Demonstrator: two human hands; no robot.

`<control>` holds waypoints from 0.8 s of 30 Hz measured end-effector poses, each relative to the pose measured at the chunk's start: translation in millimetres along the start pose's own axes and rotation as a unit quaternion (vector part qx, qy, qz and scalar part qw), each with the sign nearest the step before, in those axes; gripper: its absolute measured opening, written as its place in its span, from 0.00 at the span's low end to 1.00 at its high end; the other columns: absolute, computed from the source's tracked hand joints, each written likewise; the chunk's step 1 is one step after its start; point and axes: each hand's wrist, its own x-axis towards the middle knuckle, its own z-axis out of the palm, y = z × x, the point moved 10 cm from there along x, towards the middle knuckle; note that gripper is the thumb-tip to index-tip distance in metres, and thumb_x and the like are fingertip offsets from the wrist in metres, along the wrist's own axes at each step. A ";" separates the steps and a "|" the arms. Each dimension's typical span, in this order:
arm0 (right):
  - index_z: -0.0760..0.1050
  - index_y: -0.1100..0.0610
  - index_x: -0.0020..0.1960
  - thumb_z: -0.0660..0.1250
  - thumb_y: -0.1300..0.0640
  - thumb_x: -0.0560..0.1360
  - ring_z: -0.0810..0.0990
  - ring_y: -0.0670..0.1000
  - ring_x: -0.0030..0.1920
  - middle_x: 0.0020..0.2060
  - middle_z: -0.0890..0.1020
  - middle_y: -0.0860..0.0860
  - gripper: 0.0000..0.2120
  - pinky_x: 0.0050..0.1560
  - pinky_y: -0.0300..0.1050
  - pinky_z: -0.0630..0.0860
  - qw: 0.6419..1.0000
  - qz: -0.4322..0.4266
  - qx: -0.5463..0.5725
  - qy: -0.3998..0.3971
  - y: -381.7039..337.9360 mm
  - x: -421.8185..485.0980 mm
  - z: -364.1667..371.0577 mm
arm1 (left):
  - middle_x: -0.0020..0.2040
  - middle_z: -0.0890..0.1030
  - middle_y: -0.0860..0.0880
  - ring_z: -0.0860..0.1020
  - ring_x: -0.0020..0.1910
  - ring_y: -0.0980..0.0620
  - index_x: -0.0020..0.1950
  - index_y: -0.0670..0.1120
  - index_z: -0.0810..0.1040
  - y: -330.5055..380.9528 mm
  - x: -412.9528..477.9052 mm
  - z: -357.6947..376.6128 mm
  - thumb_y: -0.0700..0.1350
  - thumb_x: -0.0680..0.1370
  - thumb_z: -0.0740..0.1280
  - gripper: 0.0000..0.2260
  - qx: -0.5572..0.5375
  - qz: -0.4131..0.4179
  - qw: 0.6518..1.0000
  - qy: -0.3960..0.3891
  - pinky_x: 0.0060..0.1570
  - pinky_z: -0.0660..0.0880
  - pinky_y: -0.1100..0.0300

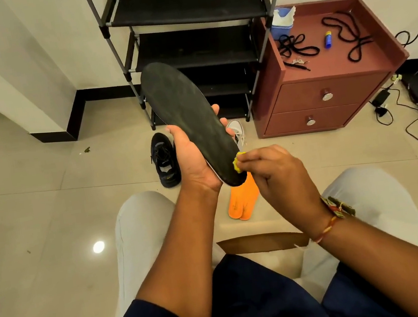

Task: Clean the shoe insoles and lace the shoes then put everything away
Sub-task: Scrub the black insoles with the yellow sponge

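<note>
cleaning is the step in hand: left hand [193,158] cups the black insole [187,118] from below, fingers curled round its edges, toe end tilted up toward the shoe rack [189,17]. right hand [272,173] pinches a small yellow cloth [238,163] against the heel end. orange insoles [243,202] lie on the floor below, a black shoe [164,159] beside them, black laces [297,46] on the red cabinet [329,102]. next move likely calls for wiping along the insole toward the toe, the left grip firm.

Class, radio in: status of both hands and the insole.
Left hand grips black insole. Right hand pinches yellow cloth against its heel end. Orange insoles on floor. Nothing in the way.
</note>
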 end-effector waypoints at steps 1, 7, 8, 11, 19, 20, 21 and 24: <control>0.86 0.59 0.51 0.73 0.70 0.71 0.82 0.55 0.50 0.51 0.85 0.53 0.12 0.53 0.44 0.78 1.000 0.009 -0.002 0.008 1.3 1.3 -1.8 | 0.45 0.78 0.43 0.77 0.40 0.48 0.65 0.43 0.78 0.4 -0.3 -0.3 0.75 0.77 0.46 0.41 -0.004 0.000 1.000 -0.001 0.43 0.76 0.57; 0.85 0.59 0.53 0.74 0.68 0.71 0.81 0.55 0.50 0.52 0.85 0.53 0.12 0.50 0.45 0.79 0.997 -0.060 0.002 -0.041 -27.2 -9.1 10.9 | 0.44 0.78 0.44 0.76 0.39 0.49 0.62 0.42 0.79 -2.0 -0.1 -4.7 0.75 0.77 0.47 0.41 0.016 -0.004 1.000 0.017 0.43 0.75 0.56; 0.85 0.59 0.53 0.73 0.68 0.72 0.81 0.55 0.51 0.52 0.85 0.53 0.11 0.51 0.45 0.79 0.997 -0.071 -0.004 -0.037 -23.9 -3.6 9.0 | 0.44 0.78 0.43 0.76 0.40 0.49 0.63 0.42 0.79 -3.5 0.2 -3.0 0.75 0.77 0.47 0.41 0.012 -0.007 1.000 0.018 0.44 0.74 0.56; 0.85 0.59 0.53 0.66 0.63 0.77 0.81 0.55 0.51 0.53 0.85 0.53 0.10 0.55 0.43 0.75 0.997 -0.078 -0.010 -0.001 -15.5 17.9 -0.3 | 0.45 0.79 0.44 0.78 0.42 0.49 0.60 0.42 0.80 -15.5 -3.1 4.3 0.77 0.75 0.48 0.42 0.030 -0.027 0.999 0.015 0.49 0.75 0.56; 0.84 0.58 0.50 0.68 0.64 0.76 0.83 0.55 0.51 0.50 0.86 0.51 0.07 0.54 0.49 0.76 0.995 -0.069 -0.050 0.057 -3.8 92.0 -19.0 | 0.56 0.82 0.42 0.80 0.54 0.45 0.57 0.49 0.85 -45.5 -15.1 12.4 0.75 0.76 0.47 0.38 0.108 -0.088 0.990 0.018 0.53 0.74 0.51; 0.85 0.58 0.51 0.68 0.64 0.76 0.83 0.54 0.52 0.50 0.86 0.51 0.08 0.55 0.49 0.76 0.995 -0.057 -0.055 0.062 1.3 101.1 -22.7 | 0.53 0.81 0.41 0.78 0.49 0.45 0.57 0.48 0.85 -48.7 -15.6 16.8 0.75 0.76 0.47 0.39 0.121 -0.097 0.988 0.005 0.46 0.72 0.51; 0.85 0.58 0.51 0.68 0.63 0.76 0.83 0.54 0.52 0.50 0.86 0.51 0.08 0.56 0.48 0.76 0.995 -0.046 -0.058 0.060 5.2 108.6 -25.4 | 0.50 0.80 0.41 0.76 0.45 0.46 0.56 0.48 0.85 -51.8 -15.3 18.5 0.75 0.76 0.47 0.39 0.129 -0.103 0.986 -0.003 0.41 0.70 0.53; 0.85 0.56 0.50 0.67 0.62 0.75 0.83 0.53 0.51 0.49 0.86 0.49 0.09 0.55 0.49 0.77 0.998 -0.046 -0.046 0.020 -3.4 107.8 -23.2 | 0.50 0.79 0.41 0.77 0.43 0.48 0.57 0.46 0.84 -49.7 -13.5 16.8 0.75 0.76 0.47 0.39 0.126 -0.099 0.987 -0.002 0.38 0.71 0.54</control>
